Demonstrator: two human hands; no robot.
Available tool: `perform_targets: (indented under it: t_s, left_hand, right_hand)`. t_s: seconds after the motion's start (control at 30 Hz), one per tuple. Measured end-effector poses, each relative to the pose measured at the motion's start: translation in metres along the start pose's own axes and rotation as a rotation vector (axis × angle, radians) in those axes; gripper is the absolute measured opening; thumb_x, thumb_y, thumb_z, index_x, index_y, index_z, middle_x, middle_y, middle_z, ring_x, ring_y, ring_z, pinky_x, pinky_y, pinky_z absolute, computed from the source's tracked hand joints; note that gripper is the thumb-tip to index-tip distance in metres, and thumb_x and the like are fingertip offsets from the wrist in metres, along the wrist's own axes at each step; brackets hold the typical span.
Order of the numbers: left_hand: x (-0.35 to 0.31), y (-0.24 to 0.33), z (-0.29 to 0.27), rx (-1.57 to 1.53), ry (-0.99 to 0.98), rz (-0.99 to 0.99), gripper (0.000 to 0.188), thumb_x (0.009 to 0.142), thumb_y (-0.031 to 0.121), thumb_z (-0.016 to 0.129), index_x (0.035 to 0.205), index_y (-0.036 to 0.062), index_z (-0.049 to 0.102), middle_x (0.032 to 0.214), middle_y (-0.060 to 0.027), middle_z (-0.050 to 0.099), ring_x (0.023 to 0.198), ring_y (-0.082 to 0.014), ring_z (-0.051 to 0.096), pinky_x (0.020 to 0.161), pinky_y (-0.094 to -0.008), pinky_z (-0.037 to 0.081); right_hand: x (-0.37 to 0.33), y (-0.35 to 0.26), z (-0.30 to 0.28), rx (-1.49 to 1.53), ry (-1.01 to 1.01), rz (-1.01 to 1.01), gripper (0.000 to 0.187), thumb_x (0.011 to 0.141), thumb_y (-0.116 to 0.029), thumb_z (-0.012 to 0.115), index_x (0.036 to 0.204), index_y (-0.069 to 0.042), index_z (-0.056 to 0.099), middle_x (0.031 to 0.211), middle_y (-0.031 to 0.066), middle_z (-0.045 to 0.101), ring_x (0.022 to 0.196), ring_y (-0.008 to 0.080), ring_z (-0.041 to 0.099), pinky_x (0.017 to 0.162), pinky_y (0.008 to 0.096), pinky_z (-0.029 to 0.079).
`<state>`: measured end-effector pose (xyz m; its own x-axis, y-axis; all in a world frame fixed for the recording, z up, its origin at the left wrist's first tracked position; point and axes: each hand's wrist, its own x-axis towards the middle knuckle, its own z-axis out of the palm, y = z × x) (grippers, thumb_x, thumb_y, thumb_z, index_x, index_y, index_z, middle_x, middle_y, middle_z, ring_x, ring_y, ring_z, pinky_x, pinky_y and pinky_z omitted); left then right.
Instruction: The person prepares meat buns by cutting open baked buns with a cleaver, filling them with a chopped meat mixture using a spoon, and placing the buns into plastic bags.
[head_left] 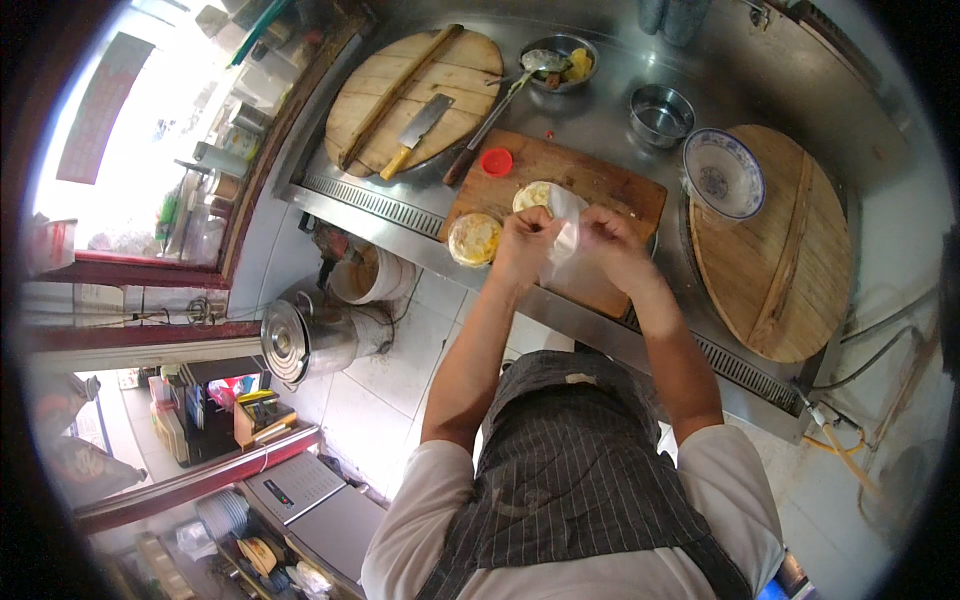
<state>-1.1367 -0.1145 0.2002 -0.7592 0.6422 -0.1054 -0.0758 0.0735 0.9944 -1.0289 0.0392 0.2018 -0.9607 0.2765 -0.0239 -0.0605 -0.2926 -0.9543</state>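
A thin, whitish plastic bag (566, 222) hangs between my two hands over the front of a wooden cutting board (615, 185). Its left edge is pinched in my left hand (530, 238), and my right hand (612, 243) grips the other side. Just behind my left hand lies a round, pale yellow food piece (532, 196), partly hidden by the bag. To the left, at the board's corner, sits a round yellow-and-white food piece (475, 240) that looks wrapped in clear plastic. A red round lid (496, 162) lies behind them on the board.
At the back left, a cleaver (424, 124) rests on a round wooden lid (360, 105). A long-handled ladle (520, 85) leans in a metal bowl (575, 48). Nearby stands an empty-looking steel bowl (661, 116). A patterned bowl (724, 175) sits on another wooden lid (810, 270) at right.
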Motion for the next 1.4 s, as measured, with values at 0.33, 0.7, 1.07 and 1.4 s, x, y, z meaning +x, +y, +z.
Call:
perform_targets:
  t_s: [0.33, 0.7, 1.07, 1.4]
  left_hand:
    - [0.021, -0.025, 0.003, -0.024, 0.539, 0.05, 0.013, 0.09, 0.011, 0.057, 0.087, 0.0062, 0.046, 0.076, -0.0042, 0.053, 0.062, -0.0154, 0.05, 0.053, -0.0306, 0.042]
    - [-0.045, 0.038, 0.09, 0.791, 0.175, 0.32, 0.022, 0.078, 0.001, 0.062, 0.099, 0.0043, 0.056, 0.082, -0.0174, 0.058, 0.076, -0.0389, 0.06, 0.065, -0.0447, 0.048]
    - [-0.043, 0.01, 0.094, 0.685, -0.269, 0.204, 0.017, 0.08, 0.002, 0.059, 0.096, 0.0037, 0.053, 0.084, -0.0227, 0.061, 0.078, -0.0423, 0.06, 0.066, -0.0468, 0.048]
    - [0.091, -0.119, -0.023, 0.898, 0.516, -0.163, 0.068, 0.068, 0.034, 0.081, 0.114, -0.0001, 0.044, 0.112, -0.0282, 0.051, 0.101, -0.0457, 0.051, 0.085, -0.0477, 0.045]
  right_hand:
    - [-0.024, 0.004, 0.016, 0.663, 0.523, 0.315, 0.008, 0.092, -0.011, 0.054, 0.096, -0.006, 0.058, 0.09, 0.0066, 0.059, 0.084, 0.021, 0.056, 0.084, 0.0388, 0.046]
    - [-0.009, 0.048, -0.015, -0.266, 0.328, -0.175, 0.038, 0.082, -0.011, 0.062, 0.119, -0.001, 0.055, 0.109, 0.008, 0.059, 0.088, 0.0202, 0.058, 0.074, 0.0277, 0.048]
    - [0.008, 0.069, -0.04, 0.458, 0.671, 0.009, 0.03, 0.088, -0.01, 0.057, 0.118, -0.009, 0.049, 0.101, 0.0037, 0.052, 0.092, 0.0164, 0.054, 0.081, 0.0318, 0.049]
    - [-0.015, 0.039, -0.072, 0.63, 0.564, -0.109, 0.028, 0.09, -0.021, 0.06, 0.112, -0.004, 0.056, 0.112, 0.0114, 0.057, 0.101, 0.0255, 0.056, 0.087, 0.0386, 0.047]
